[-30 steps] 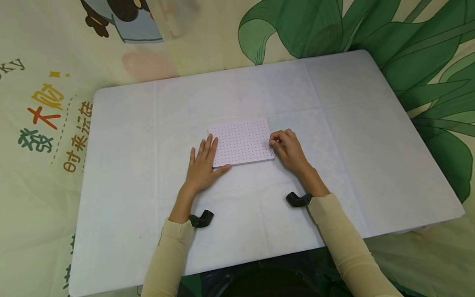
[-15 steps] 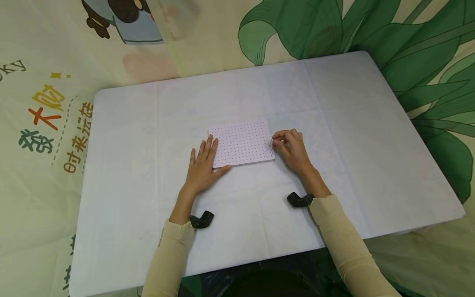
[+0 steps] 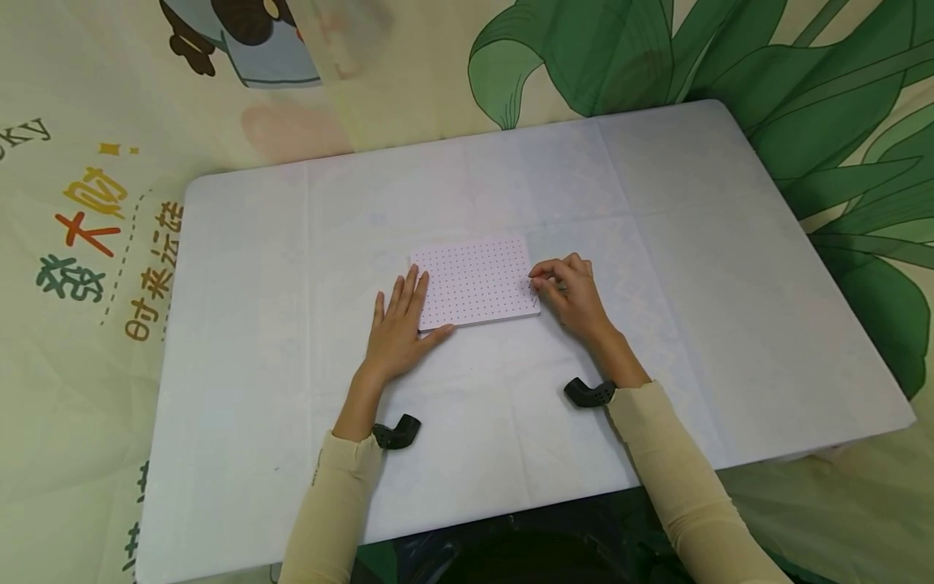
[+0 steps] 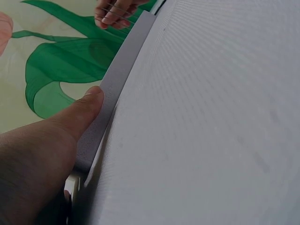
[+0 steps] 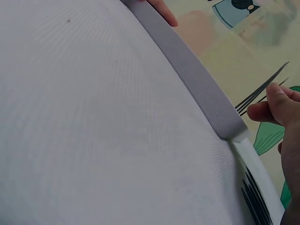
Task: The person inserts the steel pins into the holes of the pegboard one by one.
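White-covered table (image 3: 241,324) and printed backdrop (image 3: 416,73)
On the fabric we see broad green leaves (image 3: 613,57) at upper right, part of a cartoon figure (image 3: 272,58) and colourful lettering (image 3: 86,229) at left.

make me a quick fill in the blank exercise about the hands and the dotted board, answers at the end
1. The left hand has its ____ against the near side of the dotted board.
2. At the board's ____ end (left or right), the right hand pinches one of the thin dark rods.
3. The board lies on a cloth whose colour is ____.

Missing words: thumb; right; white.
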A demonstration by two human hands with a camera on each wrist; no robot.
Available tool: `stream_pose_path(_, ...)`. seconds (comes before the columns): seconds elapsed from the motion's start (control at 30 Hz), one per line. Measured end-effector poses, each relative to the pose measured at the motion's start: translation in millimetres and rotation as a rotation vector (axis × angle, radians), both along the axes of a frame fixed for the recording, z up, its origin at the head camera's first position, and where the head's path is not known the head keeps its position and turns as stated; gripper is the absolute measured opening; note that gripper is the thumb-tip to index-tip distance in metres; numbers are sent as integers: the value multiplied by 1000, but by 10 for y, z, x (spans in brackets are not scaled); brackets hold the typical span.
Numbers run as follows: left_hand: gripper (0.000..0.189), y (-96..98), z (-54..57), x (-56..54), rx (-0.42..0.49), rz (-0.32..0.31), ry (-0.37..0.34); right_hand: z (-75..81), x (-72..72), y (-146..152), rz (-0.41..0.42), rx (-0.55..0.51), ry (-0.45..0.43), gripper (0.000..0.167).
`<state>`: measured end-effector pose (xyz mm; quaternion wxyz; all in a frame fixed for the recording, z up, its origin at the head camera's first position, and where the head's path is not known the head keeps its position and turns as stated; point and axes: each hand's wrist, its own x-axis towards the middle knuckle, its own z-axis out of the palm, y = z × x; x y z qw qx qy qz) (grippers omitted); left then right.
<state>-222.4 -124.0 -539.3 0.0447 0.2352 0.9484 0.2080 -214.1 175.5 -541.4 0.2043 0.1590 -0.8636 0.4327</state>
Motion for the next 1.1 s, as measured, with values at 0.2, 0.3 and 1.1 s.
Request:
stream_pose_path(0.2, 91, 3, 17, 5, 4, -1, 0, 9, 4, -7, 0, 1, 1, 8)
stream_pose_path(0.3, 91, 5, 24, 4, 5, -2, -4, 7, 6, -5, -3, 5, 0, 7)
stream_pose_path(1.1, 92, 0, 20, 13, 15, -1, 1, -29, -29, 5, 9, 42, 20, 8)
